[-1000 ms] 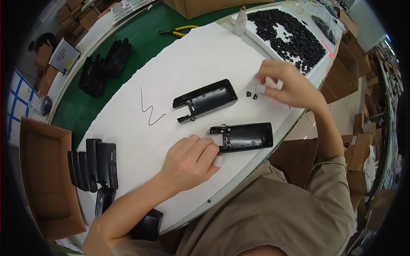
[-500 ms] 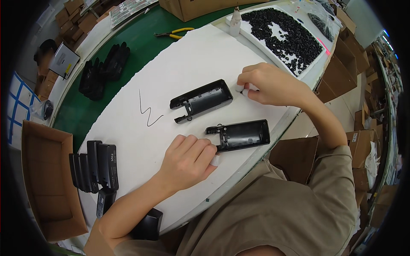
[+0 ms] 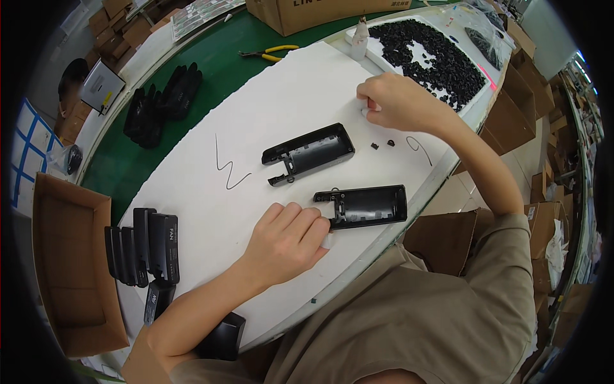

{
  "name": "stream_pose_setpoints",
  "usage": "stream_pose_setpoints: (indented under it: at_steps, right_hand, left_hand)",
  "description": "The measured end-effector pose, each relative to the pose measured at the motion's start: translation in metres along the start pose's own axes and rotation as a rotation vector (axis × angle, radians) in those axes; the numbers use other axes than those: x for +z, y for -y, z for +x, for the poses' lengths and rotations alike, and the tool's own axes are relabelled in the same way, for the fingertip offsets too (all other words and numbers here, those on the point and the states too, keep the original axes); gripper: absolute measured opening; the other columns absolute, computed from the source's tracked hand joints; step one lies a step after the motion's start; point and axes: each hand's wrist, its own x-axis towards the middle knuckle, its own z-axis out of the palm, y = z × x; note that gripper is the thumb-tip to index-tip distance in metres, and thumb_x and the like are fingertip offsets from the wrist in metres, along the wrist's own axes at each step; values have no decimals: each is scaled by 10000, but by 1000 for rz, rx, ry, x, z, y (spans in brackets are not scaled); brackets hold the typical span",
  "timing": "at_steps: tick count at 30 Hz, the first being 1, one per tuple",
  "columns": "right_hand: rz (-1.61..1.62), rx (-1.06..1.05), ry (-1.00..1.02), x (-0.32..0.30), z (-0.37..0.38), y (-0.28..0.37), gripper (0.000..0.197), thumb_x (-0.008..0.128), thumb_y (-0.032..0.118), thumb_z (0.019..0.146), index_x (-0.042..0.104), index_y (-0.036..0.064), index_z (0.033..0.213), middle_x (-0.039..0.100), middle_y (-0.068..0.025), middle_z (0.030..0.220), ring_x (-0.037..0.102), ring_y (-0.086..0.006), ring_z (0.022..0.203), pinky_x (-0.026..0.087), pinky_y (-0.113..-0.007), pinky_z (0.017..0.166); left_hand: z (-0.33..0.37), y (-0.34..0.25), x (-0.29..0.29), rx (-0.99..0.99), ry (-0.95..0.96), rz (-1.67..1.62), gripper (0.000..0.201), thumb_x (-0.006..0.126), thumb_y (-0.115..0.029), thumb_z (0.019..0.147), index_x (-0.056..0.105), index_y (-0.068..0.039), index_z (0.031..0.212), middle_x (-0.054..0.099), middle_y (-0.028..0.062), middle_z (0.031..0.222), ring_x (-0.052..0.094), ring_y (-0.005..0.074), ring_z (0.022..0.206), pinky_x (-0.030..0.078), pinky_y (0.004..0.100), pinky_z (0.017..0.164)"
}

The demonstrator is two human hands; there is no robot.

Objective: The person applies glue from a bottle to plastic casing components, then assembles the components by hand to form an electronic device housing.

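My left hand is closed at the left end of the nearer black plastic housing, an open shell lying hollow side up on the white paper. A white covering shows at its thumb tip. Just beyond lies a second open black housing, tilted and touched by neither hand. Over the paper's right side, my right hand is curled in a pinch, and its fingers hide whatever is between them. Nearest to it on the paper are two small black parts.
A white tray of many tiny black parts stands far right beside a small bottle. Yellow-handled pliers and black gloves lie on the green mat. Closed black cases stand left, near an open cardboard box.
My right hand has moved away toward the tray, and two small black parts now show on the paper near where it was. My left hand stays at the nearer housing.
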Motion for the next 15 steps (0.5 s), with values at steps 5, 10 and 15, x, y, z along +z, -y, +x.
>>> stream_pose_setpoints:
  at_steps: [5,10,15]
  right_hand:
    - [-7,-7,-6,2,-4,1,130,593,79,684,551,-22,755,597,-127,710,585,-298,687,466,-371,650]
    - [400,59,-154,-4,-23,-2,155,583,62,683,572,-6,822,542,-66,667,462,-137,569,396,-263,522]
    - [768,-75,-243,-14,-68,63,202,606,17,667,555,4,862,522,-59,704,490,-143,593,399,-251,538]
  left_hand:
    - [0,0,0,-2,0,1,382,709,-173,460,531,-58,777,535,39,775,475,171,650,341,288,553]
    - [2,-1,1,-15,-58,21,304,645,-55,484,545,-44,772,566,59,823,489,203,631,361,304,535]
    - [-4,3,5,-22,-91,36,295,638,-53,502,553,-35,784,569,64,821,489,203,616,360,300,523]
